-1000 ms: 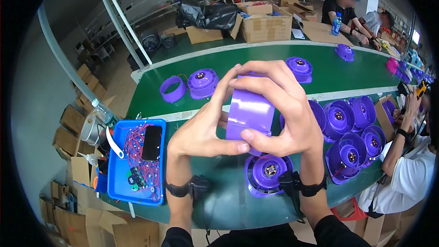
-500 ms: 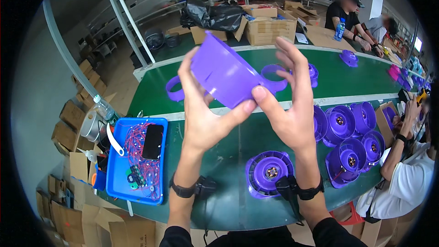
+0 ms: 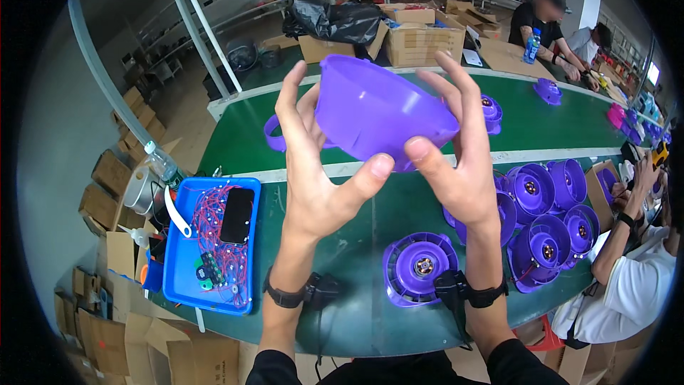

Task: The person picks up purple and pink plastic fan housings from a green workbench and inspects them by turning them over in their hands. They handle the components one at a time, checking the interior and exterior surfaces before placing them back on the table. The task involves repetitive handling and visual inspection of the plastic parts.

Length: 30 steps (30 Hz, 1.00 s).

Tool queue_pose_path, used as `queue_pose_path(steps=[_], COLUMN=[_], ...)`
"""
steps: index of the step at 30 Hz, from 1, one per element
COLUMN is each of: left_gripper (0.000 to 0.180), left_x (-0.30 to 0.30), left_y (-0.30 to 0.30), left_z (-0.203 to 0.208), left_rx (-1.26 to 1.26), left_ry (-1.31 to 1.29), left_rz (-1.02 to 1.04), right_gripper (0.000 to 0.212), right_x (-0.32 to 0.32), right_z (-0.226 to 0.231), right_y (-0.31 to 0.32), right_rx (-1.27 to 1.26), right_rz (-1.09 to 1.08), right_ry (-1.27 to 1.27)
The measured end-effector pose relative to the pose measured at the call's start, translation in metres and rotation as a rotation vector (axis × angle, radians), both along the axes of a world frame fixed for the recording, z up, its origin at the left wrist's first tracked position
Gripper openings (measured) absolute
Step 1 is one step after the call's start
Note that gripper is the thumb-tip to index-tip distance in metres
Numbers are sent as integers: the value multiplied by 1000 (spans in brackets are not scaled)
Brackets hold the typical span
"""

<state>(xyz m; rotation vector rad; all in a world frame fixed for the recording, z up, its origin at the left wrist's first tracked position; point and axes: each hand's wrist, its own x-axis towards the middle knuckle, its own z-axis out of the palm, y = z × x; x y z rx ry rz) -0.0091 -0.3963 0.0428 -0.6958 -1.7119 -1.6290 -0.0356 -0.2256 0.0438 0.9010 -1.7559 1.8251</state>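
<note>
Between my two hands I hold a purple plastic housing [image 3: 388,110], round-walled and tilted, up above the bench. My left hand [image 3: 317,189] grips its left side, thumb along the lower edge and fingers behind. My right hand [image 3: 463,182] has its thumb against the lower right wall, with the fingers raised around that side. Below, near my right wrist, a purple fan base [image 3: 402,271] with a metal motor at its centre lies on the bench. Past my left fingers shows a purple loop-shaped part [image 3: 271,134], the rest of it hidden.
A blue tray [image 3: 171,271] at left contains red wires, a black phone [image 3: 236,215] and small green parts. Several purple housings [image 3: 531,189] with motors crowd the right side. A person in white [image 3: 634,278] sits at right; another in black [image 3: 531,18] works at far right.
The purple housing has turned in my hands, its rim now more level, and shifted slightly right. My left fingers have lifted apart somewhat.
</note>
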Motion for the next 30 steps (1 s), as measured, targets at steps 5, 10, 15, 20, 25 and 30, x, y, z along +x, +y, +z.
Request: queue_pose_path(steps=[5, 10, 15, 20, 25, 30], left_gripper=[106, 77, 73, 92, 104, 100], left_x=[2, -4, -4, 1, -3, -2], left_y=[-11, -12, -25, -20, -20, -13], left_z=[2, 1, 1, 7, 7, 5], left_rx=[18, 137, 99, 194, 169, 135], left_ry=[-40, -29, -119, -219, -141, 8], left_rz=[-11, 19, -11, -296, -363, 80], right_gripper=[108, 111, 111, 114, 107, 97], right_x=[-3, -7, -3, -4, -3, 3], right_z=[-1, -3, 1, 0, 1, 1], right_y=[-1, 3, 3, 5, 3, -9], right_rx=[197, 158, -61, -27, -135, -112], right_rz=[-58, -58, 130, 262, 245, 134], right_ry=[239, 258, 69, 61, 46, -112])
